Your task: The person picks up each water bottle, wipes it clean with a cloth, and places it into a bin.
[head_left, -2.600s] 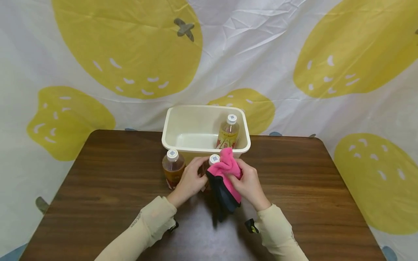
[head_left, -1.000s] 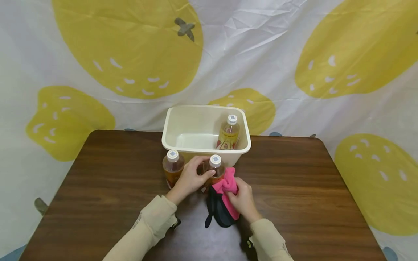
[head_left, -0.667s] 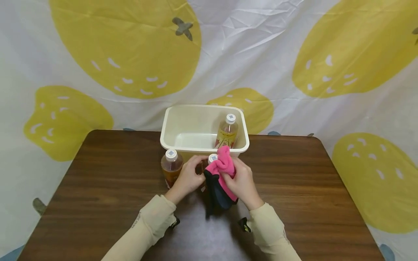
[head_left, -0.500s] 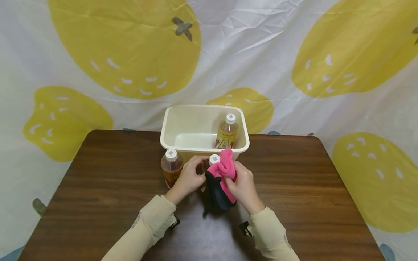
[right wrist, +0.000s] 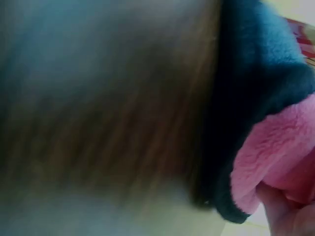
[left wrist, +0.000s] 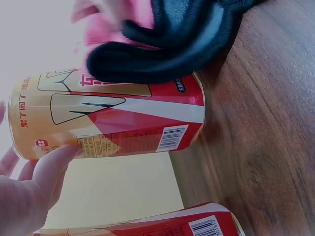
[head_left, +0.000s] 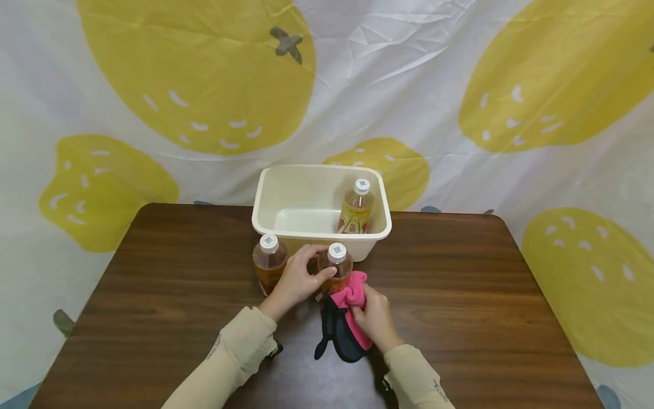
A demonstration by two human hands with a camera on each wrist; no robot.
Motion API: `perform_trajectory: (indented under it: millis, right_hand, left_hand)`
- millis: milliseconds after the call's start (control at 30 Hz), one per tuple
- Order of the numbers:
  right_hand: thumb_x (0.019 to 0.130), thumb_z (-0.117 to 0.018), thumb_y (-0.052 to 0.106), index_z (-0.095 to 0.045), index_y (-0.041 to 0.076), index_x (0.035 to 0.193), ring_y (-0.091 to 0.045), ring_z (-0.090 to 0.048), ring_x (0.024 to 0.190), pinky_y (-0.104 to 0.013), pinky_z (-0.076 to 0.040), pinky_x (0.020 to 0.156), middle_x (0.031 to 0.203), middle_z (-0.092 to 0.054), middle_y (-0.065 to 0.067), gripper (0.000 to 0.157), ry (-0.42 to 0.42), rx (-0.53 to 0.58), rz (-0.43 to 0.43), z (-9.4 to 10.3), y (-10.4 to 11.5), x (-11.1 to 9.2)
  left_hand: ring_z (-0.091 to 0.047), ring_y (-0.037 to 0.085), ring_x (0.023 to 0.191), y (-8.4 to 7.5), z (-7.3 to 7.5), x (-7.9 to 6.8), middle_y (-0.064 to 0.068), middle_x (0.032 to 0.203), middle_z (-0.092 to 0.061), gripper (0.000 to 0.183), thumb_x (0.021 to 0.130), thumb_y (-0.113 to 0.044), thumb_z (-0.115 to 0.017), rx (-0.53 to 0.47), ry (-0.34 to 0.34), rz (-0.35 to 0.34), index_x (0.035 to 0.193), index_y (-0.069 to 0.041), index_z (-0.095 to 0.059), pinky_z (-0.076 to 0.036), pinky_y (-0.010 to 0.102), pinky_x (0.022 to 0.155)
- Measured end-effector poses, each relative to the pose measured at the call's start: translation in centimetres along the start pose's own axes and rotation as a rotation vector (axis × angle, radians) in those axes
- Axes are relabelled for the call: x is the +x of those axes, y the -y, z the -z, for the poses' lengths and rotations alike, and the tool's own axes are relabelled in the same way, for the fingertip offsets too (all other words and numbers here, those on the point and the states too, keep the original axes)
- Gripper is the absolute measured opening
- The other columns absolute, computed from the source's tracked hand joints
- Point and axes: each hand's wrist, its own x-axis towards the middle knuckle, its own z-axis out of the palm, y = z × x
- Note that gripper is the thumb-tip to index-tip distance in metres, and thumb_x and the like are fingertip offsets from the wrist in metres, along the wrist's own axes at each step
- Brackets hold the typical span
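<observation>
A drink bottle (head_left: pixel 338 267) with a white cap and a yellow and red label stands upright in front of the bin. My left hand (head_left: pixel 301 278) holds it round its left side, thumb across the front. In the left wrist view the label (left wrist: pixel 108 118) fills the middle. My right hand (head_left: pixel 377 317) pinches a bunched pink and dark plush cloth (head_left: pixel 352 318) against the lower right of that bottle. The cloth's dark side hangs toward me, and its pink pile (right wrist: pixel 275 147) shows in the right wrist view. Some of the bottle's lower front is hidden behind the cloth.
A second capped bottle (head_left: pixel 269 264) stands just left of my left hand. Behind both is a cream plastic bin (head_left: pixel 265 234) with another bottle (head_left: pixel 356 211) upright at its right end. The brown wooden table (head_left: pixel 460 284) meets a lemon-print curtain (head_left: pixel 388 74) at its back edge.
My right hand with the cloth goes up and down along the bottle; since half a second ago it has moved down, uncovering the cap and shoulder. The left hand stays on the bottle, its thumb now showing.
</observation>
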Motion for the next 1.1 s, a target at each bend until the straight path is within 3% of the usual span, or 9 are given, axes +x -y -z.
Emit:
perform_trajectory:
  millis: [200,433,667,900,1100]
  right_hand:
    - [0.063,-0.072,-0.003,-0.059,0.004,0.075,-0.022,-0.058,0.060,-0.036,-0.047,0.055,0.068,-0.063,-0.008,0.019,-0.007,0.023,0.009,-0.5,-0.4,-0.1]
    - [0.063,-0.075,-0.001,-0.063,-0.001,0.083,-0.022,-0.061,0.069,-0.036,-0.050,0.063,0.079,-0.065,-0.012,0.023,-0.054,0.076,0.088,2.5,1.8,2.2]
    - [0.067,-0.075,0.002,-0.062,0.003,0.085,-0.016,-0.052,0.066,-0.031,-0.044,0.058,0.078,-0.060,-0.007,0.022,-0.043,0.089,0.077,4.8,4.6,4.6]
    - [0.068,-0.073,-0.001,-0.064,0.000,0.087,-0.020,-0.059,0.069,-0.035,-0.049,0.063,0.080,-0.064,-0.009,0.021,-0.068,0.107,0.028,4.5,4.8,4.1]
    - [0.065,-0.070,-0.003,-0.061,0.001,0.079,-0.020,-0.053,0.058,-0.036,-0.046,0.055,0.069,-0.062,-0.010,0.018,-0.055,0.113,-0.021,2.7,2.7,2.4]
  left_hand:
    - [-0.057,0.026,0.096,0.1,0.2,0.0,0.012,0.106,-0.060,0.039,0.075,-0.015,-0.073,-0.017,-0.005,0.015,0.111,-0.004,-0.061,-0.046,0.041,0.083]
    - [-0.057,0.027,0.095,0.3,0.0,0.0,0.013,0.104,-0.061,0.039,0.074,-0.014,-0.073,-0.010,-0.012,-0.008,0.109,-0.003,-0.061,-0.047,0.041,0.083]
    - [-0.056,0.026,0.088,0.3,0.0,0.1,0.013,0.097,-0.061,0.036,0.072,-0.007,-0.073,-0.005,-0.018,-0.033,0.107,-0.002,-0.062,-0.048,0.039,0.080]
    - [-0.056,0.026,0.088,0.2,0.0,0.0,0.013,0.096,-0.060,0.037,0.073,-0.008,-0.072,0.000,-0.010,-0.038,0.107,-0.001,-0.062,-0.047,0.039,0.080]
    - [-0.056,0.026,0.092,0.1,-0.2,0.0,0.013,0.101,-0.060,0.038,0.075,-0.014,-0.072,-0.006,-0.004,-0.016,0.110,-0.002,-0.060,-0.046,0.042,0.082]
